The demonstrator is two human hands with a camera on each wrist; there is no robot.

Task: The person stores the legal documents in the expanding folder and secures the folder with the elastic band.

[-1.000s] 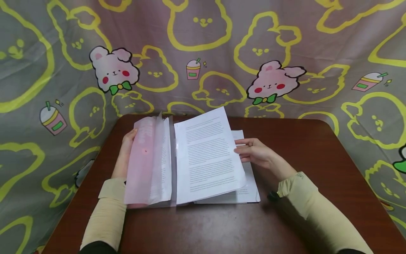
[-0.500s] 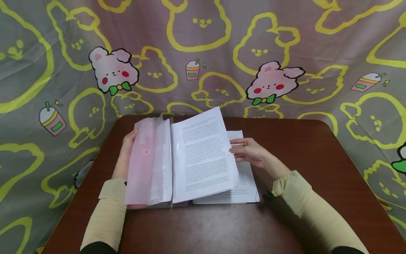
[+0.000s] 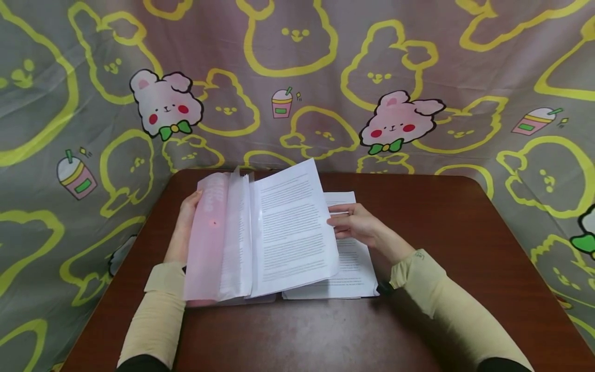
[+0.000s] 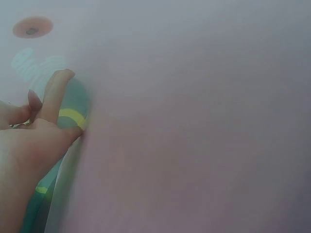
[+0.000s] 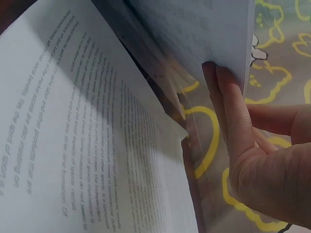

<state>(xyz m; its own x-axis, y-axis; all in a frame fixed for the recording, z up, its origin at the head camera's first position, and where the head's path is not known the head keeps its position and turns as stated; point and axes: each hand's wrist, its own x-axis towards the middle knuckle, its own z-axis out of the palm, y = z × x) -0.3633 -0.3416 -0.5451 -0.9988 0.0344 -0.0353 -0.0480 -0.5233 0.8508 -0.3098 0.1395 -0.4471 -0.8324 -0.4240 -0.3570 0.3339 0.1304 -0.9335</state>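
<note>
A pink translucent document folder (image 3: 204, 243) stands opened toward the right, with papers (image 3: 239, 232) inside its flap. My left hand (image 3: 186, 214) grips its left edge, and most of those fingers are behind the cover. In the left wrist view, the pink cover (image 4: 194, 126) fills most of the picture beside the hand (image 4: 43, 131). My right hand (image 3: 358, 225) pinches the right edge of some printed sheets (image 3: 290, 232), which are raised at a slant with their left edge in the folder. The right wrist view has the fingers (image 5: 233, 111) on one face of these sheets.
Another stack of printed paper (image 3: 358, 268) lies on the brown table (image 3: 441, 206), partly under the raised sheets. Behind the table hangs a grey curtain (image 3: 321, 51) with yellow cartoon outlines.
My right hand has moved left with the printed sheets, bringing them further into the folder. More of the stack below shows. The left hand and the pink cover have hardly moved.
</note>
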